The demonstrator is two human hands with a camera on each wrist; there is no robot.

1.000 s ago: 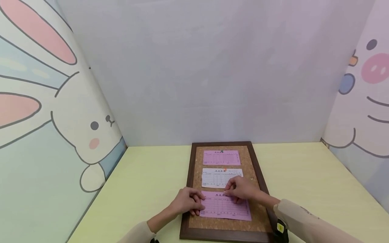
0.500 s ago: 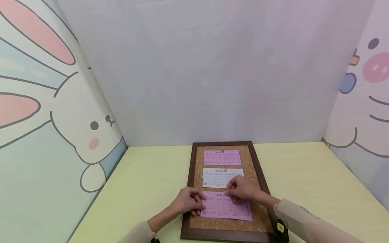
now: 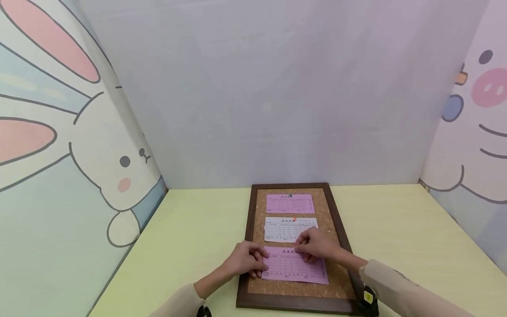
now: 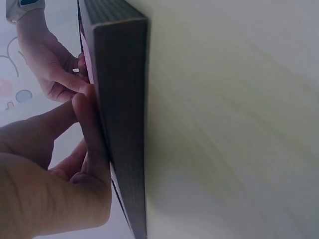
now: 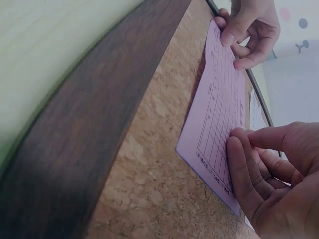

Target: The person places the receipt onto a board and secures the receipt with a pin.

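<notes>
A pink printed slip (image 3: 287, 269) lies on the lower part of a wood-framed corkboard (image 3: 301, 289). At its left edge rests my left hand (image 3: 246, 259), thumb and forefinger apart on the paper. My right hand (image 3: 314, 244) holds thumb and forefinger pinched together at the slip's upper edge, right of middle; whatever sits between the fingertips is hidden. Above lies a white slip (image 3: 279, 231) with an orange-red pushpin (image 3: 294, 219) at its top, its lower right corner covered by the right hand. The right wrist view shows the pink slip's near edge slightly raised.
Highest on the board is another pink slip (image 3: 289, 205) with a dark green pushpin (image 3: 290, 195). The board lies on a pale yellow table (image 3: 198, 229) reaching to a plain grey back wall (image 3: 253, 110). Cartoon-printed panels stand left and right.
Both hands keep their places on the pink slip. Everything sits slightly higher in the head view, as the camera has tilted a little.
</notes>
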